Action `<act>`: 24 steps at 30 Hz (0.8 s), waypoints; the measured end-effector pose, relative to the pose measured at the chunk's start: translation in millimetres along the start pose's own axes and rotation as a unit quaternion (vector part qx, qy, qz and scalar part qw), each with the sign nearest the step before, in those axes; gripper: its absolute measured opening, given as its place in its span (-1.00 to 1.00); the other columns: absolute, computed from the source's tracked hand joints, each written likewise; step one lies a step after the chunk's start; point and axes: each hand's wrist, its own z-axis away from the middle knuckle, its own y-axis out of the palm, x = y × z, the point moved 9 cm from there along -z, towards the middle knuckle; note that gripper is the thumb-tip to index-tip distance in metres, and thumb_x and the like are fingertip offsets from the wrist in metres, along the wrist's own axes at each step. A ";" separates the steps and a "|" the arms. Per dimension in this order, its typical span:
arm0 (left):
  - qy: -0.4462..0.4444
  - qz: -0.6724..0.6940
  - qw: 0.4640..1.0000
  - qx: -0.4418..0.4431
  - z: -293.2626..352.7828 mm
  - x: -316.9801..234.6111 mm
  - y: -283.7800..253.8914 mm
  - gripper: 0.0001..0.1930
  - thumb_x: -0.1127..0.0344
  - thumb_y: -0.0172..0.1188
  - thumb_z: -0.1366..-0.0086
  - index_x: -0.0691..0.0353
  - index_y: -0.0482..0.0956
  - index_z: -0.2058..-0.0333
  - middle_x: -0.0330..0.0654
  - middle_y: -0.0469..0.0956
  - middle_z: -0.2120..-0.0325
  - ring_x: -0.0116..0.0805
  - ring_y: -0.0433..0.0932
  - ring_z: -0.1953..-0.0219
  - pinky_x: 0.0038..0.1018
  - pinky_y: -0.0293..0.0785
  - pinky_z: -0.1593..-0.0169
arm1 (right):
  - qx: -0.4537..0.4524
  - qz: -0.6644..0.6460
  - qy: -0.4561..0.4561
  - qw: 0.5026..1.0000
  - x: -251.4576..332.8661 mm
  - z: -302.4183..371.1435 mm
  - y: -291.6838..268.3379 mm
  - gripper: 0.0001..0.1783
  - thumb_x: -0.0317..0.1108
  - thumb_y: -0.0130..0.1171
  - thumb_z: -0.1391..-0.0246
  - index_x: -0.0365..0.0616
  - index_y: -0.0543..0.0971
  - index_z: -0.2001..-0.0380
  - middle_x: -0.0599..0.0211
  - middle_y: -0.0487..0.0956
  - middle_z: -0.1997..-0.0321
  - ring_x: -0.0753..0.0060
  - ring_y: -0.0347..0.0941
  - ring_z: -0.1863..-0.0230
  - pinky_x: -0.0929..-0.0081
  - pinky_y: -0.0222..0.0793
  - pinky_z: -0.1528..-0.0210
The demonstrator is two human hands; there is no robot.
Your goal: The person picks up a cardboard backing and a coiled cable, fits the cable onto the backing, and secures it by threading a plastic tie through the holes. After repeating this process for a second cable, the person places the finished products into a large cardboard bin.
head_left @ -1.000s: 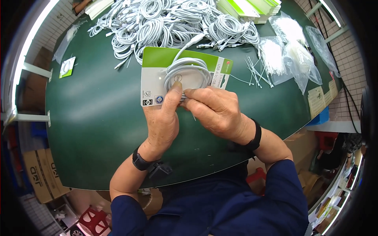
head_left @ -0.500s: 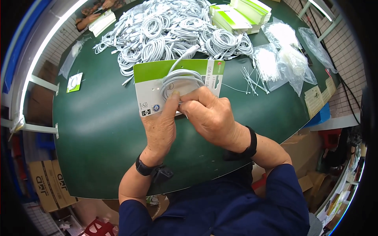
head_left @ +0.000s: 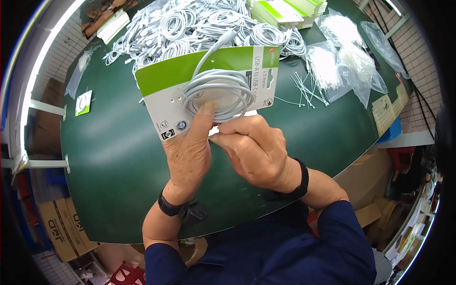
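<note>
A white-and-green packaging card (head_left: 166, 95) is held up over the dark green table (head_left: 104, 156). A coiled white cable (head_left: 223, 90) lies on the card's face. My left hand (head_left: 190, 152) grips the card from below, its thumb pressing the coil against it. My right hand (head_left: 256, 147) is closed at the card's lower edge beside the left thumb, fingers pinched there on the card; what they pinch is hidden. Both wrists wear dark bands.
A heap of several coiled white cables (head_left: 190, 23) covers the table's far side. Stacked green-and-white cards (head_left: 285, 9) lie at the far right, bags of white ties (head_left: 342, 61) and loose ties (head_left: 304, 90) to the right. A small card (head_left: 83, 102) sits left. Cardboard boxes (head_left: 61, 228) stand below.
The card with the coil has been lifted and tilted toward me, now larger in view. My left thumb presses on the coil; my right hand has slid to the card's lower edge.
</note>
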 end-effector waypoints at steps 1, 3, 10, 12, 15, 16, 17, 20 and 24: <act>-0.010 0.004 1.000 0.006 -0.1 1.8 1.2 -0.53 0.58 0.21 -0.39 0.32 0.35 -0.24 -0.10 0.53 -0.06 -0.35 0.58 -0.01 -0.42 0.64 0.02 | -0.001 -0.007 0.002 1.000 0.6 0.5 -0.3 -0.73 -0.68 0.45 0.12 -0.26 0.63 0.31 0.21 0.61 0.24 0.32 0.63 0.38 0.47 0.60 0.43; -0.021 0.010 1.000 0.001 0.4 5.5 0.7 -0.54 0.57 0.21 -0.39 0.32 0.35 -0.23 -0.09 0.53 -0.05 -0.34 0.59 -0.01 -0.41 0.66 0.03 | -0.003 -0.022 0.005 1.000 1.9 2.3 -1.2 -0.72 -0.68 0.46 0.10 -0.27 0.62 0.28 0.18 0.61 0.22 0.30 0.63 0.36 0.45 0.63 0.37; -0.086 0.047 0.995 0.017 0.9 17.5 -2.5 -0.58 0.50 0.20 -0.44 0.34 0.35 -0.21 -0.04 0.53 -0.03 -0.26 0.63 0.04 -0.32 0.70 0.09 | 0.000 -0.115 0.014 0.993 4.3 14.5 6.2 -0.64 -0.71 0.44 0.03 -0.26 0.55 0.17 0.12 0.55 0.09 0.30 0.62 0.29 0.36 0.65 0.14; -0.101 0.048 0.994 0.012 1.7 18.6 -2.2 -0.59 0.47 0.19 -0.45 0.34 0.35 -0.21 -0.03 0.54 -0.03 -0.24 0.64 0.05 -0.30 0.71 0.10 | -0.001 -0.134 0.010 0.991 3.7 16.5 6.9 -0.62 -0.72 0.43 0.02 -0.25 0.53 0.15 0.12 0.53 0.06 0.30 0.61 0.28 0.33 0.64 0.10; -0.108 0.052 0.993 0.009 1.3 19.1 -0.6 -0.59 0.45 0.19 -0.46 0.34 0.35 -0.21 -0.03 0.54 -0.03 -0.22 0.65 0.05 -0.29 0.72 0.10 | 0.003 -0.153 0.005 0.988 1.3 17.5 8.4 -0.60 -0.73 0.42 0.00 -0.24 0.51 0.13 0.14 0.50 0.04 0.33 0.60 0.29 0.29 0.63 0.06; -0.108 0.055 0.993 0.008 1.1 19.4 0.3 -0.59 0.45 0.19 -0.46 0.34 0.35 -0.21 -0.03 0.54 -0.03 -0.22 0.65 0.05 -0.29 0.72 0.10 | 0.003 -0.154 0.005 0.988 0.7 17.3 8.2 -0.60 -0.73 0.42 0.00 -0.24 0.51 0.13 0.14 0.50 0.04 0.33 0.60 0.29 0.29 0.63 0.06; -0.107 0.059 0.992 0.007 0.9 19.9 1.2 -0.59 0.44 0.20 -0.46 0.34 0.35 -0.21 -0.03 0.54 -0.03 -0.22 0.65 0.05 -0.29 0.72 0.10 | 0.004 -0.156 0.011 0.988 -0.8 17.0 7.9 -0.61 -0.72 0.41 -0.01 -0.24 0.50 0.13 0.14 0.50 0.04 0.32 0.60 0.28 0.29 0.63 0.06; -0.108 0.067 0.992 -0.002 1.3 19.5 3.7 -0.59 0.45 0.19 -0.46 0.34 0.35 -0.21 -0.04 0.54 -0.02 -0.22 0.65 0.04 -0.29 0.72 0.11 | 0.006 -0.161 0.019 0.987 -2.3 14.4 5.7 -0.63 -0.71 0.40 -0.04 -0.23 0.49 0.13 0.15 0.49 0.04 0.31 0.62 0.27 0.29 0.62 0.06; -0.107 0.073 0.992 -0.005 0.7 19.0 4.4 -0.59 0.45 0.18 -0.46 0.34 0.35 -0.22 -0.04 0.54 -0.02 -0.23 0.65 0.04 -0.30 0.72 0.11 | 0.011 -0.193 0.032 0.981 -5.1 12.3 3.1 -0.66 -0.67 0.37 -0.11 -0.20 0.47 0.13 0.16 0.50 0.04 0.29 0.63 0.24 0.28 0.62 0.06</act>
